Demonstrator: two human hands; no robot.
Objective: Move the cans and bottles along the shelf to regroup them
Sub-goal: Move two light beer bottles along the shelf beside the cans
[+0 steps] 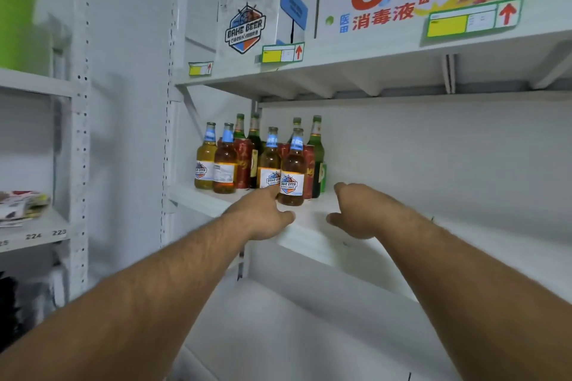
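Both hands reaching to shelf (312,227), holding nothing: left hand (263,215) fingertips touching front amber bottle (292,168), right hand (356,213) spread wide beside (red cans (243,164) sitting behind).

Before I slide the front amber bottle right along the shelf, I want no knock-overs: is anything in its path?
Nothing visible stands on the shelf right of the front amber bottle. Only the right hand hovers there, open, over the bare board. The left hand reaches its base. A red can and green bottle stand just behind it.
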